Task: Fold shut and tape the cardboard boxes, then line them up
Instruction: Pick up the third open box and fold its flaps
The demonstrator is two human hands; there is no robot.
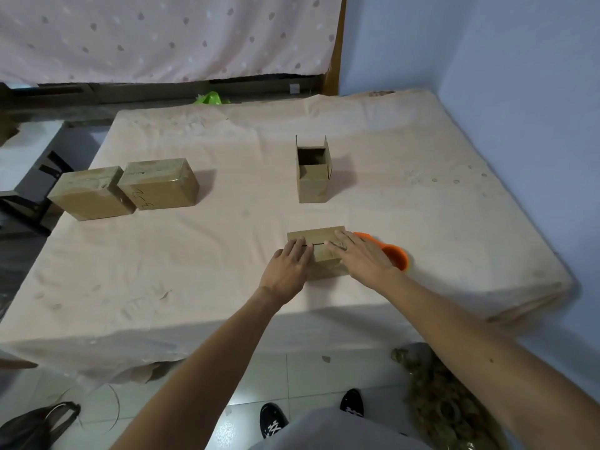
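Note:
A small cardboard box (319, 237) sits near the front of the covered table (227, 254), its top flaps folded down with a seam showing. My left hand (290, 264) lies flat on the left flap, and my right hand (360, 254) presses flat on the right flap. An orange tape dispenser (396, 253) lies just right of the box, partly hidden by my right hand. Farther back stands an open box (313, 181) with flaps upright. Two taped boxes (91, 194) (160, 183) sit side by side at the left.
The table's front edge drops to a tiled floor, where my shoes (272, 420) stand. A black bag (35, 427) lies at the lower left. A blue wall (519, 92) runs along the right, and a green object (212, 98) lies behind the table.

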